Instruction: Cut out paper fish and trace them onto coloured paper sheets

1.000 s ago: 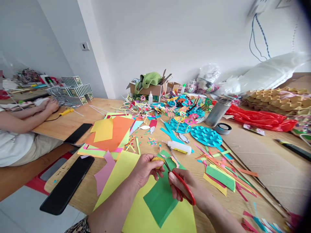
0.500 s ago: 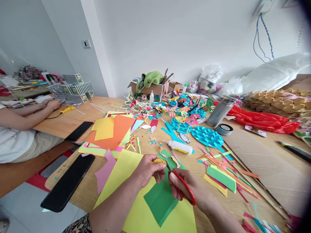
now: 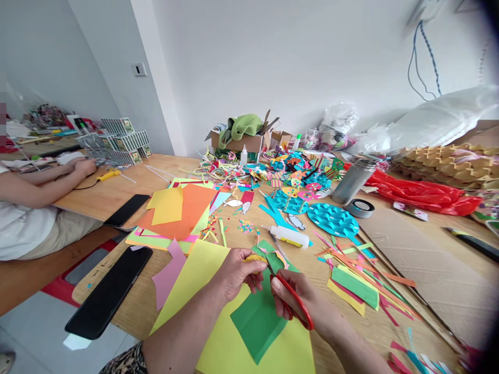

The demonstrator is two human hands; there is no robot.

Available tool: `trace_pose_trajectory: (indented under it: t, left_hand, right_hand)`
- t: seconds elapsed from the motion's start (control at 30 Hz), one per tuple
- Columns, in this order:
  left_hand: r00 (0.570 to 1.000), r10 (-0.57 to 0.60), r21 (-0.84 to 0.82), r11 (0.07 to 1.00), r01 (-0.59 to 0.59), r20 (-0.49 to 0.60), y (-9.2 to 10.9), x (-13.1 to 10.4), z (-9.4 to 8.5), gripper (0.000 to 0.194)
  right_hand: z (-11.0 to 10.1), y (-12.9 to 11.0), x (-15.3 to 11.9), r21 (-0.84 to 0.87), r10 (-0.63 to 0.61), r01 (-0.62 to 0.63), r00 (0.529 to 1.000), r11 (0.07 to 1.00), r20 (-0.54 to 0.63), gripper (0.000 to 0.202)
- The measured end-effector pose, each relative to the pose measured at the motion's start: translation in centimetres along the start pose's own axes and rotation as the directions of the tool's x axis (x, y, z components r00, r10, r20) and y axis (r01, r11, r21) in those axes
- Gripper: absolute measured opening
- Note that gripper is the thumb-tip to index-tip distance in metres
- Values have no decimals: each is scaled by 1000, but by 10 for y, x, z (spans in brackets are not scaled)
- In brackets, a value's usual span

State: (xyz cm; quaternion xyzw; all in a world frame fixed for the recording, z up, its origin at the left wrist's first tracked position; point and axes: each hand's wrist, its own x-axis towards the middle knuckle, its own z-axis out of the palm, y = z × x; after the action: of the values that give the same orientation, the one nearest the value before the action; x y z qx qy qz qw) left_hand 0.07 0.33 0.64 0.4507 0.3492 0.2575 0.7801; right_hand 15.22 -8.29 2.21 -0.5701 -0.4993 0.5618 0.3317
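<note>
My left hand (image 3: 238, 272) pinches a small yellow paper cutout (image 3: 255, 257) with dark marks between thumb and fingers. In my right hand (image 3: 298, 293) is a pair of red-handled scissors (image 3: 300, 304), its blades pointing up and left with the tips at the cutout's right end. Below both hands lie a green paper sheet (image 3: 259, 324) and a larger yellow sheet (image 3: 218, 345). Just beyond the fingers, a white glue bottle (image 3: 290, 236) rests on its side. Part of the cutout is hidden by my left fingers.
Orange paper (image 3: 191, 210) lies stacked at left beside a black phone (image 3: 109, 291). Colourful paper strips (image 3: 362, 265), a blue bumpy oval (image 3: 333, 219) and a metal flask (image 3: 354, 182) stand to the right. Another person's hands (image 3: 83, 166) are at the far left.
Both hands, the cutout and the scissors keep nearly the same place. The view has shifted very slightly, and more of a white piece shows below the phone.
</note>
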Motion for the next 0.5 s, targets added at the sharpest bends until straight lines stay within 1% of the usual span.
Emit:
trace_pose_trajectory:
  t: [0.5]
  left_hand:
    - [999,-25,-21,999,26,26,0,1,-1,25]
  right_hand:
    - [0,1,2,-6,-2,2,1000,1000,6,47]
